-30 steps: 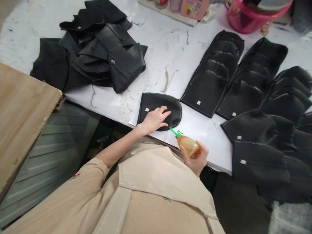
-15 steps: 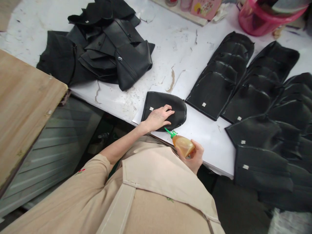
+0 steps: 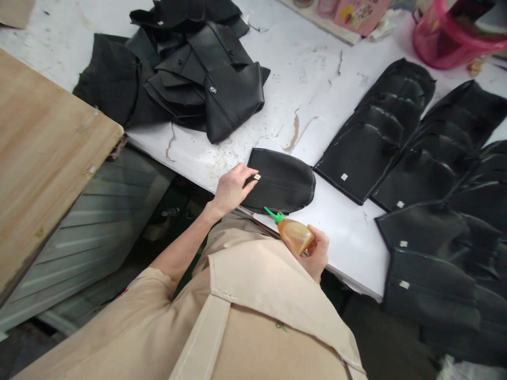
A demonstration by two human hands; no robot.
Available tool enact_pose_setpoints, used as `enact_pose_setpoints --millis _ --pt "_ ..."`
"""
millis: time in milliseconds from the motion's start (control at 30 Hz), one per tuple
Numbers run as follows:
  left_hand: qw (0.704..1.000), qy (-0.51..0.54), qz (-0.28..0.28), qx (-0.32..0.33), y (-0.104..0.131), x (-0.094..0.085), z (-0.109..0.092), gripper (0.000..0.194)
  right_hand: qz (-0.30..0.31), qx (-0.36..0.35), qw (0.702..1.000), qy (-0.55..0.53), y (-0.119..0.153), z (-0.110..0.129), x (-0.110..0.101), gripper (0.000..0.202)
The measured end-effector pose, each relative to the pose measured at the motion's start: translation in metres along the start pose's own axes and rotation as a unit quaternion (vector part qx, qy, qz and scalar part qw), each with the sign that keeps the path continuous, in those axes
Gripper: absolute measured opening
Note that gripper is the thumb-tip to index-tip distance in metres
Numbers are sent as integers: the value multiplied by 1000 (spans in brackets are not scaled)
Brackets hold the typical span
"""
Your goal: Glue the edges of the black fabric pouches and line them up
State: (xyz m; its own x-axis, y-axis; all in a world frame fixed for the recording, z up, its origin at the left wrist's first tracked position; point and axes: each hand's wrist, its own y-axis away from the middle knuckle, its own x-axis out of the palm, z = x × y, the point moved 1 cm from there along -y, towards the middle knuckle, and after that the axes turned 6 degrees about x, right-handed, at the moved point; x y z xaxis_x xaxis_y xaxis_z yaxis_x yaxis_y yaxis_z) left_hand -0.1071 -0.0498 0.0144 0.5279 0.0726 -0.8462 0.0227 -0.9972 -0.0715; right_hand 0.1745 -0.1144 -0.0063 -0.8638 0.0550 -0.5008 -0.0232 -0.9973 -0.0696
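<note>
A black leather-like pouch piece (image 3: 283, 182) with a curved right end lies flat near the table's front edge. My left hand (image 3: 233, 187) reaches over its left end, thumb and fingers a little apart on either side of a small white tag (image 3: 257, 177). Whether the fingertips press on the piece cannot be made out. In my right hand (image 3: 318, 253) is a squeeze bottle (image 3: 295, 235) of amber liquid, its green nozzle pointing left, just below the piece's lower edge. The fingers wrap round the bottle's base.
Overlapping rows of similar black pieces (image 3: 356, 163) cover the table's right side. Black pouches with metal snaps (image 3: 233, 100) are heaped at the back left. A pink bucket (image 3: 439, 42) stands at the back right. A wooden board (image 3: 51, 121) juts in from the left.
My left hand has slid left from the middle of the black piece to its tagged end. My right hand still holds the bottle. The whole view has shifted slightly.
</note>
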Motion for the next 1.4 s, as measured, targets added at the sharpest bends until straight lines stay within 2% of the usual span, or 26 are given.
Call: enact_pose_setpoints --millis 167,300,500,700,1200,1400 --pt "995 -16 -3 -100 13 2 12 25 35 3 999 5 -7 4 6 62" --pt "990 -14 14 -142 16 4 17 20 48 -21 999 -6 -12 9 10 59" --pt "986 -10 55 -156 12 0 18 11 92 -56 994 -14 -23 17 19 58" --pt "984 -16 67 -162 10 -1 17 11 124 -82 989 -11 -31 23 28 57" --pt "985 36 47 -162 9 5 27 11 146 -62 985 -64 -37 20 47 56" --pt "985 57 39 -156 10 6 32 13 155 -68 985 -40 -36 25 41 55"
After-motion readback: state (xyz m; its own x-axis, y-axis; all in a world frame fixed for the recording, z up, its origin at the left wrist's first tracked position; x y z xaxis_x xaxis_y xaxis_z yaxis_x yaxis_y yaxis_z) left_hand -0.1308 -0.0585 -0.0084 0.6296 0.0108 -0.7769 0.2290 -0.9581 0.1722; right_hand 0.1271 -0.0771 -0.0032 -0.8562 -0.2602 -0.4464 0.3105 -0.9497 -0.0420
